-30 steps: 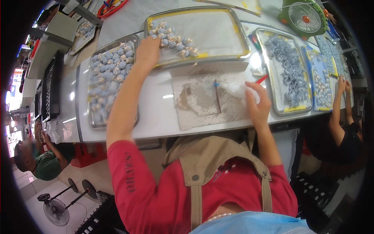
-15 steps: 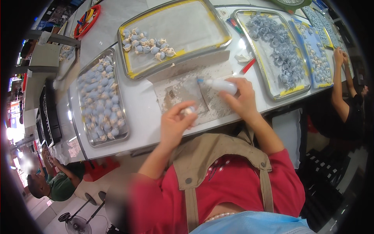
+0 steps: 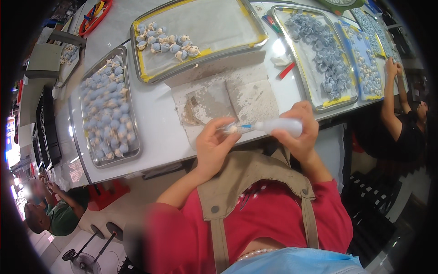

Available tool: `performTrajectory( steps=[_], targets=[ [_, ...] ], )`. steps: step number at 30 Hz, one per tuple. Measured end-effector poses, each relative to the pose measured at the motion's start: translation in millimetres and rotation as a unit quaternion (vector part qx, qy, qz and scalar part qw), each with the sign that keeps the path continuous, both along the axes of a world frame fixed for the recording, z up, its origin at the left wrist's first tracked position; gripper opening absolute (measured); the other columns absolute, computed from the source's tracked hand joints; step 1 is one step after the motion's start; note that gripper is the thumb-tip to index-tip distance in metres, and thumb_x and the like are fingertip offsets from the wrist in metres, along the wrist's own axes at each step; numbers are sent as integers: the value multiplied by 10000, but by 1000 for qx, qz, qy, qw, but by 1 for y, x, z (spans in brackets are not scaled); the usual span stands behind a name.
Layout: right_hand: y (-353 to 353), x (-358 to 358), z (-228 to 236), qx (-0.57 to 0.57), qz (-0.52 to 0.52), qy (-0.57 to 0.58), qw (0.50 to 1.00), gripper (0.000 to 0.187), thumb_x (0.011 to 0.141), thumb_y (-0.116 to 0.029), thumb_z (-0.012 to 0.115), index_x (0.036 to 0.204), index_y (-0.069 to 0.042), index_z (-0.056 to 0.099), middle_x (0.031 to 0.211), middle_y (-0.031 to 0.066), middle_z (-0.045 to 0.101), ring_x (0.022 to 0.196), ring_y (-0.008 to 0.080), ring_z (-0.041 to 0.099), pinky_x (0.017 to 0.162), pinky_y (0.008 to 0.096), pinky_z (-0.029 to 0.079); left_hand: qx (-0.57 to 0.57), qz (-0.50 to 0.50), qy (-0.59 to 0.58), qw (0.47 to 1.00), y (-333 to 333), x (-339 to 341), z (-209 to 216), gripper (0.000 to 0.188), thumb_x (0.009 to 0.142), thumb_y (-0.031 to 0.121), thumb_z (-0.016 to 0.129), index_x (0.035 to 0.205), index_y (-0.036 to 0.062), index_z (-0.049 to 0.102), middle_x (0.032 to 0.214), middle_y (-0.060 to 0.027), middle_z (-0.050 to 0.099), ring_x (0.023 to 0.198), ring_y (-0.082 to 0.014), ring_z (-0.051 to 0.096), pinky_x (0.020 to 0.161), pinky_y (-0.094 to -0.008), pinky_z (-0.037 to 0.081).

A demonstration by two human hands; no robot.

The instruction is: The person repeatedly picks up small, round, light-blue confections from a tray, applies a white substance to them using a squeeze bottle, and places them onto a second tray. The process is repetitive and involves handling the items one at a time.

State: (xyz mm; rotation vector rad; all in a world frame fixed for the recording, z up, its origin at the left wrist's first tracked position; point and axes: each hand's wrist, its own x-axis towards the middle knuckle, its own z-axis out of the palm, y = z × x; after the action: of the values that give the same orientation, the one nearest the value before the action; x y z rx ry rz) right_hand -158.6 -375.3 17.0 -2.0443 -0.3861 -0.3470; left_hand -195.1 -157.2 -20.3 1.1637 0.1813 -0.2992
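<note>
My right hand (image 3: 299, 137) is wrapped round a translucent white squeeze bottle (image 3: 283, 126), which lies nearly level with its thin blue nozzle pointing left. In my left hand (image 3: 214, 144), thumb and fingers pinch a small pale cream piece (image 3: 233, 129); its exact kind is too small to tell. The nozzle tip reaches up to this piece, and whether it touches I cannot tell. Both hands are over the table's near edge. Beyond them lies a stained sheet of cardboard (image 3: 260, 98) with grey-brown residue.
At the far left centre, a metal tray (image 3: 210, 27) holds small blue-and-cream figures (image 3: 166, 41). Another tray (image 3: 137, 150) full of them stands left. On the right, a tray (image 3: 335, 104) holds grey-blue cup-shaped pieces (image 3: 326, 55); a red tool (image 3: 286, 70) lies nearby. Co-workers sit at both sides.
The bottle's nozzle has come down from over the cardboard to the small piece in my left hand. Both hands are nearer my body, and the view has shifted slightly.
</note>
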Motion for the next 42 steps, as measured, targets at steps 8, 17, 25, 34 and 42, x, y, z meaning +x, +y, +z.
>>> performTrajectory(
  steps=[8,17,25,34,42],
  targets=[
    [12,-3,12,-79,18,-40,996,359,546,-270,852,736,-62,630,687,46,517,728,212,435,653,307,370,39,5,-32,999,3,-4,-1,352,819,-53,611,1154,-17,509,1022,-82,579,899,-122,581,780,-241,499],
    [16,-3,14,-71,3,-48,996,339,545,-247,847,730,-61,632,664,44,516,720,211,437,647,308,368,37,3,-39,999,3,-5,-2,363,817,-54,615,1161,-15,507,1035,-89,581,897,-123,588,768,-236,500],
    [7,-1,9,-55,-3,-36,998,312,541,-201,842,728,-58,637,670,41,517,714,207,436,644,305,366,5,6,23,1000,2,-2,13,355,829,4,617,1164,-25,501,1111,-117,585,874,-152,620,742,-235,487],
    [9,0,6,-51,-10,-31,998,309,536,-187,841,726,-56,636,675,34,516,718,202,433,647,303,368,2,5,20,1000,0,-2,13,345,843,24,607,1165,-25,494,1131,-127,581,885,-170,623,746,-248,482],
    [9,3,-1,13,-3,15,1000,283,607,-144,807,791,-49,614,719,35,540,737,190,451,668,290,380,-27,27,24,999,6,-1,8,347,847,42,612,1172,-4,499,1136,-126,575,889,-169,616,741,-243,487]
  ],
)
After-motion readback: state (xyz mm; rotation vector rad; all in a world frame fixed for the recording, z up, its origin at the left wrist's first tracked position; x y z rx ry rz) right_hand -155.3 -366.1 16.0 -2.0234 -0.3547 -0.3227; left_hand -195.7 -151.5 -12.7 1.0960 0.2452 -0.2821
